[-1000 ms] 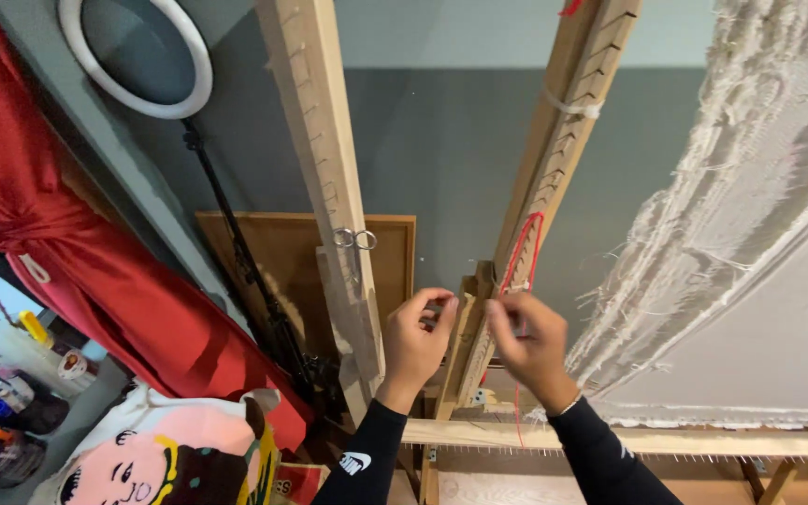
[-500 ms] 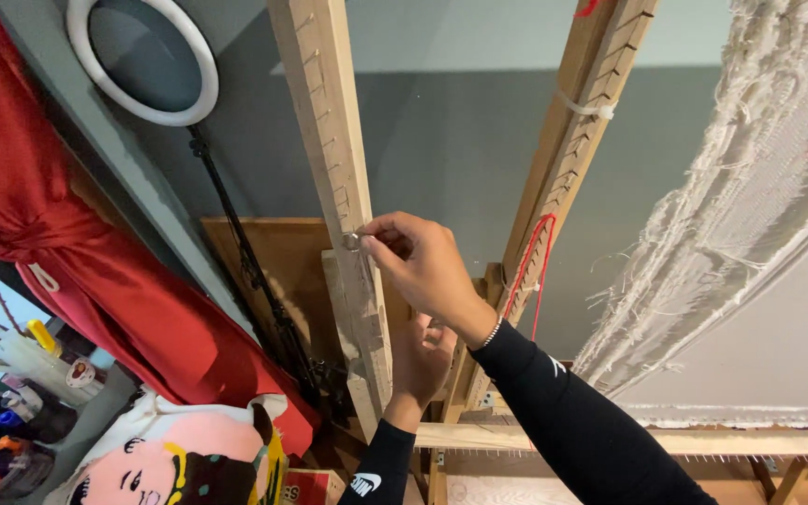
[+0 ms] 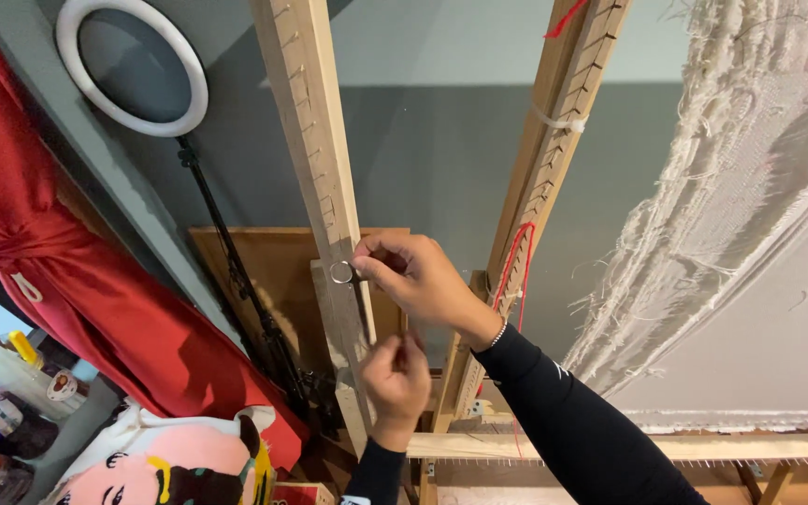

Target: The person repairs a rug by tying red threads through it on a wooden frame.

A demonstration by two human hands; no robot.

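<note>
The right hand [image 3: 418, 276] reaches up to the left wooden beam [image 3: 315, 187] and pinches with thumb and forefinger just beside a small metal ring [image 3: 341, 272] fixed on that beam; the fingers are nearly closed, touching the ring's side at 3 o'clock. The left hand [image 3: 396, 379] is below it, at 6 o'clock, with fingertips pressed together; whether it holds a thin thread I cannot tell. At 3 o'clock of the hands a red thread [image 3: 516, 266] hangs along the right wooden beam [image 3: 554, 168]. A white frayed cloth [image 3: 741, 168] is stretched further right.
</note>
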